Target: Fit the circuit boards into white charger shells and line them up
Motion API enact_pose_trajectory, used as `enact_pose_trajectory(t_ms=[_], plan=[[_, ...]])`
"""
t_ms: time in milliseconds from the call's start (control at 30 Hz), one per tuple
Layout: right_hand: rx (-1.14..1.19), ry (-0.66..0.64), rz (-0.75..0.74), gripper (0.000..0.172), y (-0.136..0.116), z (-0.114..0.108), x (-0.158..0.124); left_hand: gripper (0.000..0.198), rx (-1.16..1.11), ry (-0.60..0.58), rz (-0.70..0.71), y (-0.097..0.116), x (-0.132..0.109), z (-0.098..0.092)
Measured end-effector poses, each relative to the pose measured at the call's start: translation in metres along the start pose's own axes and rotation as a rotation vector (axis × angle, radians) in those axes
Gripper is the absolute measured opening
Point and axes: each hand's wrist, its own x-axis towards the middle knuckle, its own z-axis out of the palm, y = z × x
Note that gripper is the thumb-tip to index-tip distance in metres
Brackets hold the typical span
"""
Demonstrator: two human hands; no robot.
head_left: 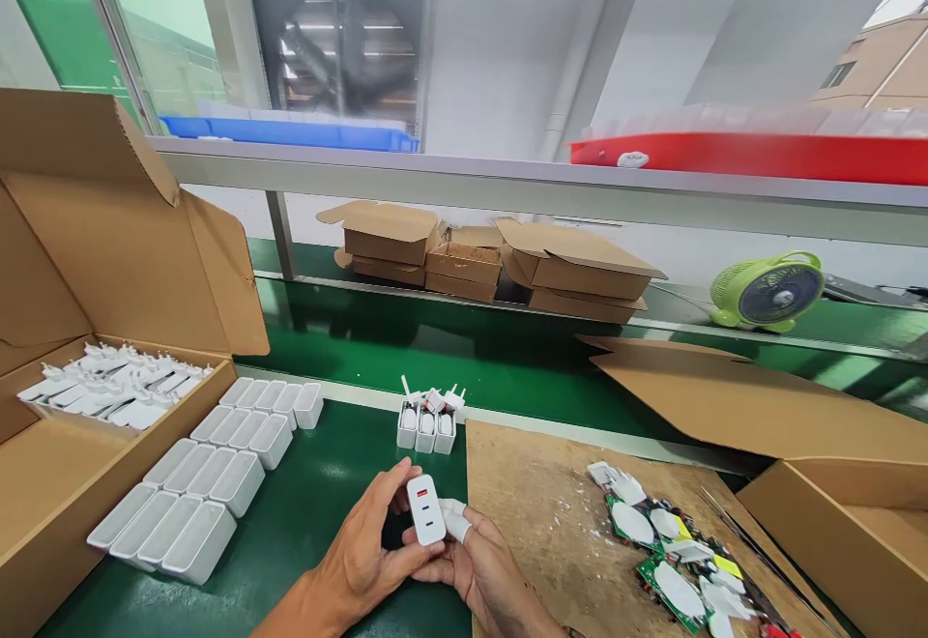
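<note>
A white charger (425, 510) is held between my hands, its port face turned up toward me. One red slot and two dark slots show on that face. My left hand (355, 551) grips it from the left with thumb and fingers. From the right, my right hand (484, 561) closes on its side, with white covers on the fingertips. Beyond them stand three white housings (426, 430) with boards and white parts sticking out of the top. To the left, open white housings (194, 530) stand in rows on the green table (311, 503).
A carton (207, 401) of white parts stands at left. On the wooden board (536, 503) lie circuit boards (674, 590) and tweezers (768, 551). Another carton (819, 522) is at right. Cartons (580, 275) and a green fan (768, 290) sit on the back ledge.
</note>
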Motion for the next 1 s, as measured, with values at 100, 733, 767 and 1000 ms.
enact_pose_trajectory(t_ms=[100, 733, 767, 1000], plan=[[0.002, 0.004, 0.008, 0.054, -0.001, 0.001, -0.001, 0.076, -0.006, -0.004, -0.003, -0.001, -0.001, 0.001], [-0.951, 0.208, -0.574, 0.029, 0.02, -0.027, 0.011, 0.068, -0.078, -0.165, -0.178, -0.009, 0.004, -0.002], [-0.914, 0.228, -0.568, 0.032, 0.022, -0.028, 0.013, 0.066, -0.065, -0.163, -0.163, -0.009, 0.004, -0.003], [-0.89, 0.21, -0.552, 0.046, 0.026, -0.036, 0.017, 0.056, -0.062, -0.166, -0.135, -0.01, 0.003, -0.005]])
